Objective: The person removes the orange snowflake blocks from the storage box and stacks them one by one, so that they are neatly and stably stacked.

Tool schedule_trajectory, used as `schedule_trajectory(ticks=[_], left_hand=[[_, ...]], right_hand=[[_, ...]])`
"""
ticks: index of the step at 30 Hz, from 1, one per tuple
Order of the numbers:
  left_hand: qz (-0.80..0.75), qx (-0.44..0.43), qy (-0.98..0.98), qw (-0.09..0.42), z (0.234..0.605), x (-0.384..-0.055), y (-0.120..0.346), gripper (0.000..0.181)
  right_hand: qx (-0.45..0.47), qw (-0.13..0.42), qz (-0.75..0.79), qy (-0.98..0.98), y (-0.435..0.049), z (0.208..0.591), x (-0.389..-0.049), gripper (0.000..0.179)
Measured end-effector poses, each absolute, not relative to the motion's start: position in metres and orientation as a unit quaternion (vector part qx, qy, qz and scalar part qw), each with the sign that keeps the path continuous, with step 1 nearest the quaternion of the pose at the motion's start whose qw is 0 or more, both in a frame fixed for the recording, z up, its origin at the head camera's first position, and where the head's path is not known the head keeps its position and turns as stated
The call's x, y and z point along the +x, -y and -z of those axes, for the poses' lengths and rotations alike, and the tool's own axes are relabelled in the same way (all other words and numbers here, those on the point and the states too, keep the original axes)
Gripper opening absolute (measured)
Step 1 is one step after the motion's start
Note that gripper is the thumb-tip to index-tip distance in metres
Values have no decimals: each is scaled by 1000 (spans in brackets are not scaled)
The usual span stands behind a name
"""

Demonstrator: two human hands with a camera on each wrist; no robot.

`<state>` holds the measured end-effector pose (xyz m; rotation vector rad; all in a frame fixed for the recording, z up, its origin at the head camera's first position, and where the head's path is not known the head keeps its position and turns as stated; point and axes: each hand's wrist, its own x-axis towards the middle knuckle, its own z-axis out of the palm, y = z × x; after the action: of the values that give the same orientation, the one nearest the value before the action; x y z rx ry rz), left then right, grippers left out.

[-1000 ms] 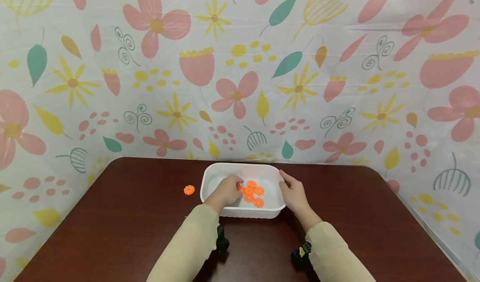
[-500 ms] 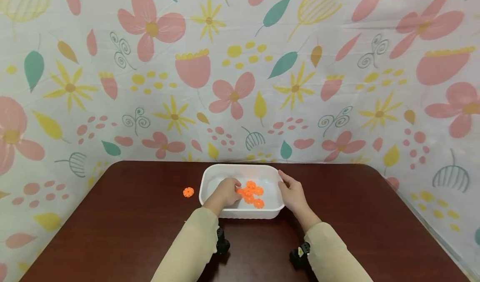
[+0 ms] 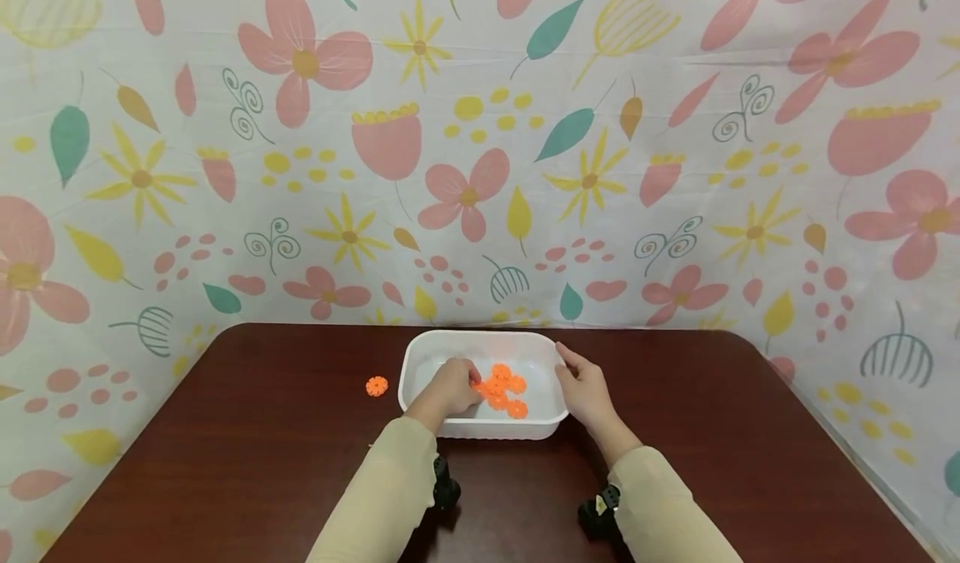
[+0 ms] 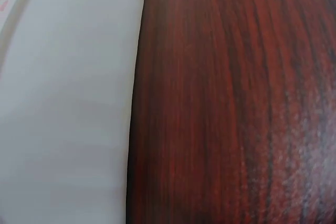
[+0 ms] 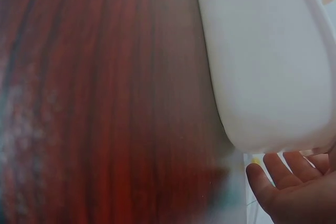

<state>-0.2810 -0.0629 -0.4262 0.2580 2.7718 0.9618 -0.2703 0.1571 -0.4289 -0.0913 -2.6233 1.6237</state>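
A white plastic basin [image 3: 495, 427] stands on the table, with several orange notched plastic discs [image 3: 517, 410] clustered inside. My left hand [image 3: 452, 386] reaches in over the near rim, its curled fingertips pinching an orange disc at the left side of the pile. My right hand [image 3: 588, 390] grips the basin's right end, thumb at the rim. In the right wrist view, the fingers [image 5: 283, 174] lie against the outside of that end. Only the basin's outer wall [image 4: 68, 103] and the tabletop show in the left wrist view; the left hand is hidden there.
One more orange disc [image 3: 377, 386] lies on the dark wood table [image 3: 255, 446], left of the basin. A flower-printed cloth [image 3: 465, 130] hangs behind the table's far edge. Black cameras [image 3: 446, 484] are strapped to both wrists.
The head view has shifted slightly. My left fingertips have dipped a little at the orange pile. The right hand keeps its place on the basin.
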Motion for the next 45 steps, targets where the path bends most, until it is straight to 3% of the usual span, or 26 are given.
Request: schedule_trajectory(ticks=[6, 13, 28, 37, 45], left_hand=[[-327, 78, -936, 107, 425, -284, 62, 15], [-336, 73, -930, 128, 422, -281, 61, 37], [-355, 47, -930, 83, 425, -276, 67, 9], [-428, 32, -898, 96, 414, -277, 70, 12], [-480, 58, -873, 70, 409, -273, 76, 16]], right_hand=[[-28, 26, -523, 851, -158, 429, -272, 43], [-32, 32, -525, 850, -157, 430, -272, 42], [-32, 49, -540, 840, -153, 434, -267, 41], [-35, 43, -540, 840, -155, 430, -266, 41], [-42, 44, -542, 838, -153, 429, -266, 41]])
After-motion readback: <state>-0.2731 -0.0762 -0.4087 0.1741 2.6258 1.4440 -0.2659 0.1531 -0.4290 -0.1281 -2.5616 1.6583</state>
